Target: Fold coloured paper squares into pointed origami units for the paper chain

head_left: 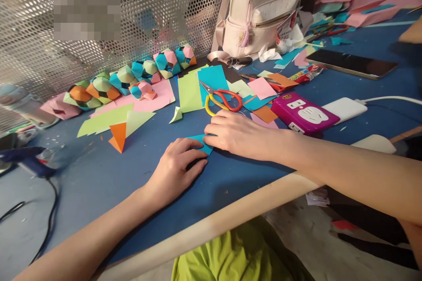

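Observation:
A small folded piece of blue paper (207,148) lies flat on the blue tabletop, mostly covered by my fingers. My left hand (176,164) presses it down from the left, fingers curled over its surface. From the right, my right hand (227,131) has its fingers bent together on the paper's edge; the fingertips are partly hidden. Just beyond that hand lie scissors (221,96) with red and yellow handles, resting partly on blue and green paper sheets (189,92). Left of my hands, a folded orange piece (119,135) stands by a pale green one (138,120).
Several multicoloured folded-paper balls (125,78) line the perforated metal panel (171,4). A glue gun (28,158) with a black cord lies left. A magenta power adapter (301,113), phone (352,62) and paper scraps (262,88) lie right, a white backpack (260,9) behind.

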Available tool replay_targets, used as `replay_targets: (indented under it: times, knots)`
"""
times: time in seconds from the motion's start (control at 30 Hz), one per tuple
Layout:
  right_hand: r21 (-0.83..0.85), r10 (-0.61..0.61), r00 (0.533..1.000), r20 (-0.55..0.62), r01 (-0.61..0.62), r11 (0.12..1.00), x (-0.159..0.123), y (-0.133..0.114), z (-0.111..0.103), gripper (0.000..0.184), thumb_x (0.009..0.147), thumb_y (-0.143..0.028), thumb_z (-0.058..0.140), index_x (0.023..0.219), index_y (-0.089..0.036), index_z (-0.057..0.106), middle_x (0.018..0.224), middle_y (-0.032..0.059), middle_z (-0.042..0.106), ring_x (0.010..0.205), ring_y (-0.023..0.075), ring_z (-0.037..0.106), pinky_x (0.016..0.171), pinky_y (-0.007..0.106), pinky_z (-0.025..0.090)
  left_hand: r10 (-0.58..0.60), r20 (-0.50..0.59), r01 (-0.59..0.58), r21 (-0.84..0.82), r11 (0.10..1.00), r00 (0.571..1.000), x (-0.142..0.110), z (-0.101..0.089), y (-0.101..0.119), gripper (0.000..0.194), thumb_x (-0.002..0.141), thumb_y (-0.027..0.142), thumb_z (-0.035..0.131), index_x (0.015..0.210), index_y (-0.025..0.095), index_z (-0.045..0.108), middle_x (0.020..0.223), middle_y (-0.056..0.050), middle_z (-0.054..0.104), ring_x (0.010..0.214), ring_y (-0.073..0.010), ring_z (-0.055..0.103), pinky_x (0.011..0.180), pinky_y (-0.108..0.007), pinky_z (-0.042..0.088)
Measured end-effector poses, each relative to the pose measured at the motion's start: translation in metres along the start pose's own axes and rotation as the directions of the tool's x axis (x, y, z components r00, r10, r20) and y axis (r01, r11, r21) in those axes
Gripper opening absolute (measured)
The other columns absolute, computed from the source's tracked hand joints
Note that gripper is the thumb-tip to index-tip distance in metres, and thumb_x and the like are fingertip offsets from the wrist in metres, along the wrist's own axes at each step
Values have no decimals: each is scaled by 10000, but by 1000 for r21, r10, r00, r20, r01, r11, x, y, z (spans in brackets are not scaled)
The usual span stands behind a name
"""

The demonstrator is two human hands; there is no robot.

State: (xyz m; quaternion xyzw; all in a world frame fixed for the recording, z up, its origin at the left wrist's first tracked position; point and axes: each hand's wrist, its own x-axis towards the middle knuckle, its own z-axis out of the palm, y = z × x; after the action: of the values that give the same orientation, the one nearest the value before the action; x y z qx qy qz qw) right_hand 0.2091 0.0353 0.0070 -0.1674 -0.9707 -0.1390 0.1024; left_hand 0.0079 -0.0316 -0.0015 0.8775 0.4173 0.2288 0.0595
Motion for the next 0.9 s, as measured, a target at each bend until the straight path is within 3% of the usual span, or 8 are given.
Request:
replay_targets:
  times: [0.63,0.9]
  knots:
    - [-26,-24,999,-45,23,999,-1,1,4,271,959,-95,429,832,-148,662,781,52,604,760,174,471,723,333,278,-37,17,37,-18,999,999,1,-2,2,140,890,237,547,871,193,678,1006,-85,674,927,-198,629,809,-359,509]
    - [-43,-35,998,-47,33,999,0,1,4,269,956,-98,437,827,-153,667,776,49,604,758,174,473,727,332,286,-39,16,39,-14,999,999,1,-2,2,151,890,238,549,962,202,677,1002,-82,676,928,-198,628,806,-354,513]
